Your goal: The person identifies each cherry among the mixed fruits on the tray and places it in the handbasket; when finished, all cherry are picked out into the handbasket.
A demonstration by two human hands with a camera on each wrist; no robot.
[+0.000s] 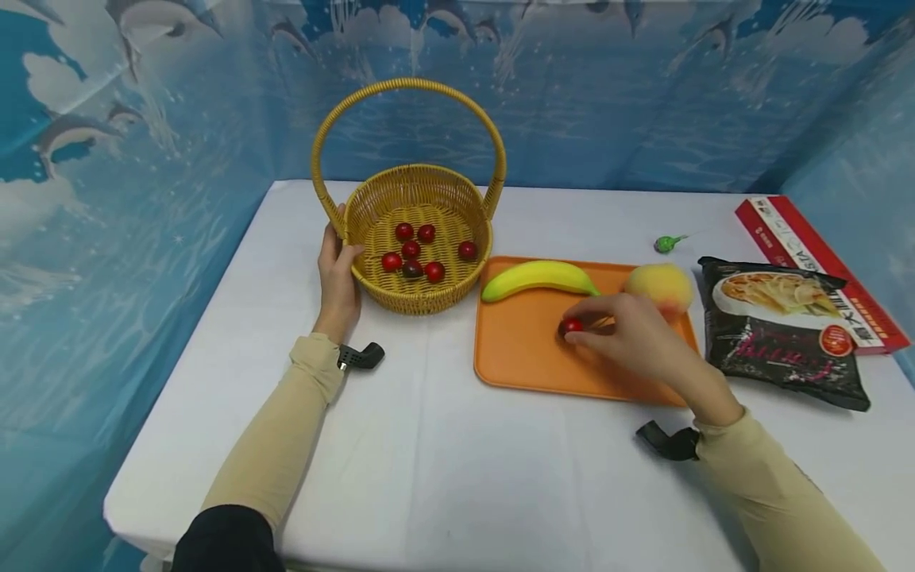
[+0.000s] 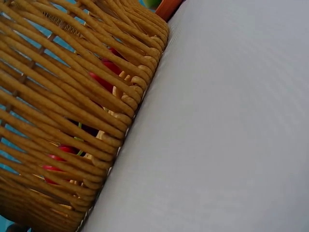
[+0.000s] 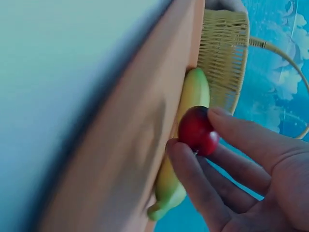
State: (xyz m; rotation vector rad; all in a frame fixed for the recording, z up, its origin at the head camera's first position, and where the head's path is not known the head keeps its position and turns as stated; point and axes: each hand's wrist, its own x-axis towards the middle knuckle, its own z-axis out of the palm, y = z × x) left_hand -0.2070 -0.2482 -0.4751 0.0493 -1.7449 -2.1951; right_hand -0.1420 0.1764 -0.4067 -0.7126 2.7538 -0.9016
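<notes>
My right hand (image 1: 632, 334) pinches a dark red cherry (image 3: 197, 130) between thumb and fingertips, over the orange tray (image 1: 515, 357). A yellow banana (image 1: 539, 276) lies along the tray's far left part, and a peach (image 1: 661, 287) sits at its right, partly behind the hand. My left hand (image 1: 339, 278) holds the left side of the wicker basket (image 1: 422, 302), thumb over the rim by the handle's foot. Several red cherries (image 1: 411, 249) lie on the basket's floor. In the left wrist view the woven wall shows close up, and red cherries peek through its gaps.
Right of the tray lies a black food bag (image 1: 782, 342) partly on a red box (image 1: 843, 270). A small green item (image 1: 666, 244) lies behind the tray on the white-covered table (image 1: 457, 469). A blue dolphin-print curtain (image 1: 608, 103) stands behind.
</notes>
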